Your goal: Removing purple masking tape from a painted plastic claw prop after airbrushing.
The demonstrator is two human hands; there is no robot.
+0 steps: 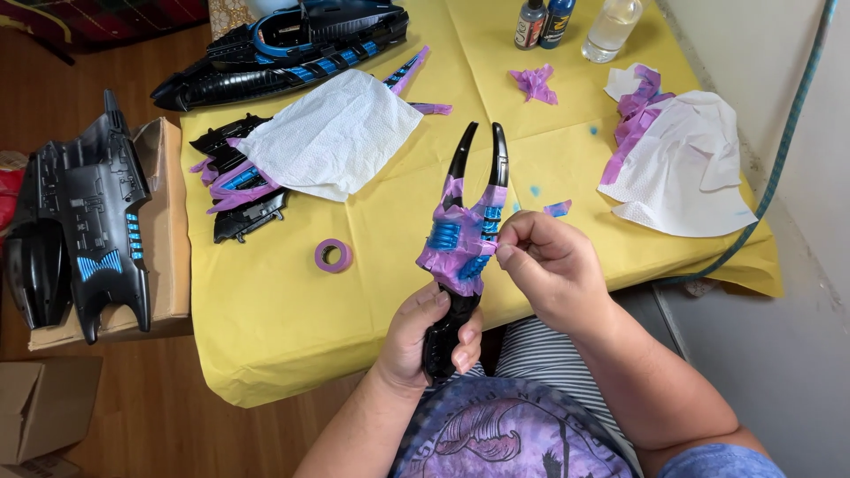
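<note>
Head view: the left hand (pixel 434 336) is wrapped tight around the lower end of the black forked model part (pixel 465 243), holding it upright over the near table edge (pixel 292 372). The right hand (pixel 549 265) pinches a strip of purple masking tape (pixel 447 257) on the part. Advice: peel slowly, at a low angle, keeping the part steady. Count: one tape roll (pixel 333 255), two paper towels (pixel 332 133), three bottles (pixel 556 22).

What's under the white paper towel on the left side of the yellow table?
Under the white paper towel lie black plastic parts with blue panels and purple tape, poking out at its lower left edge. Whatever lies beneath the towel's middle is covered.
</note>
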